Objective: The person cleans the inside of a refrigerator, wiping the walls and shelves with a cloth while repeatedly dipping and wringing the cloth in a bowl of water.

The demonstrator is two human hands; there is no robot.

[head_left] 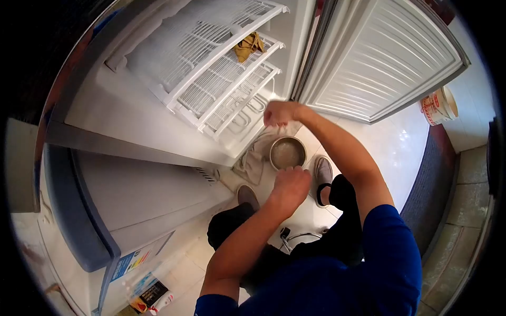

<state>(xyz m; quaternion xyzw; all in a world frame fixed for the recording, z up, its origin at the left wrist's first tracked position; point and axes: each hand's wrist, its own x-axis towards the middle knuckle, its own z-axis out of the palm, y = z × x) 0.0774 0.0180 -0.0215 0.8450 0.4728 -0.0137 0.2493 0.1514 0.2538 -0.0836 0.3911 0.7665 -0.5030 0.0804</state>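
Note:
My left hand [291, 185] is closed in a fist at the near rim of a round metal bowl [288, 153], overlapping it in view; I cannot tell whether they touch. Greyish, cloudy contents fill the bowl, which is on the floor between my feet. Higher up, near the freezer's lower front corner, my right hand [281, 113] is curled with its fingers turned down. What either hand holds, if anything, is hidden. A crumpled beige cloth [254, 163] lies on the floor just left of the bowl, partly below my right hand.
An upright freezer stands open, with wire shelves [211, 79] and frost inside. A mustard cloth [247, 47] hangs on a shelf. The freezer door [387, 58] swings out right, near a white bucket [440, 105]. A grey-lidded appliance [79, 210] and a packet [149, 292] are at left.

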